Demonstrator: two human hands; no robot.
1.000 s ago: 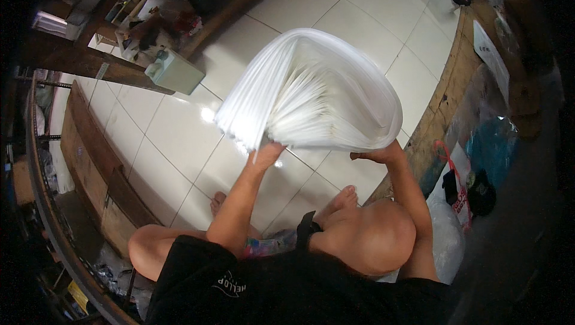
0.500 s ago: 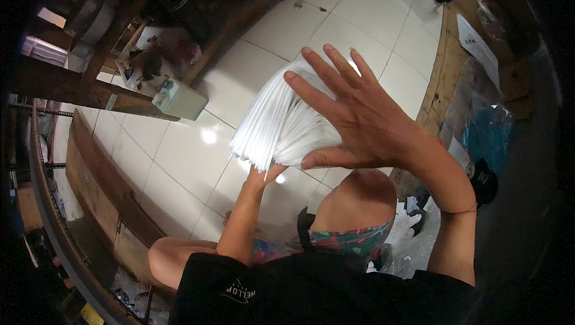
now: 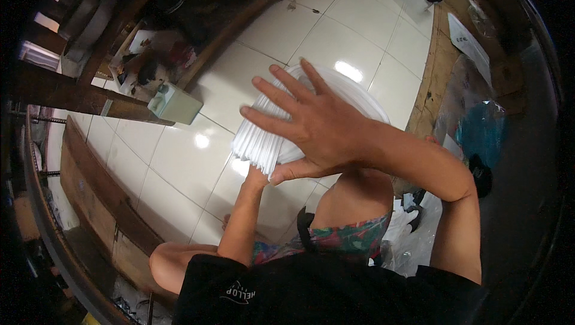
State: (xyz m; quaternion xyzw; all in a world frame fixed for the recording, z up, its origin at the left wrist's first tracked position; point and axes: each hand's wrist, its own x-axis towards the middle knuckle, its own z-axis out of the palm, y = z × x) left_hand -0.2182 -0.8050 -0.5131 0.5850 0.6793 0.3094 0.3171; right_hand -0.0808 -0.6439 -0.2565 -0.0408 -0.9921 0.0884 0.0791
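A thick bundle of thin white strips (image 3: 259, 147), too indistinct to name more exactly, is held up in front of my knees. Its layered ends point down and to the left, while the rest curves away to the right in a broad loop. My left hand (image 3: 258, 173) grips the bundle from below; most of its fingers are hidden behind the strips. Across the front of the bundle lies my right hand (image 3: 320, 124), open with fingers spread and thumb stretched toward the lower ends. It covers the bundle's middle, and whether the palm touches the strips is hard to see.
White floor tiles (image 3: 179, 163) stretch below. A pale green jerrycan (image 3: 178, 105) stands by a wooden shelf (image 3: 230, 38) at the left. Wooden boards (image 3: 90, 169) lean lower left. Along the right are a wooden edge (image 3: 426, 79), clear plastic, and a blue plastic-wrapped item (image 3: 481, 130).
My right hand has moved left and slightly down across the bundle. The strips now spread farther right in a wider loop. My left hand stays nearly where it was.
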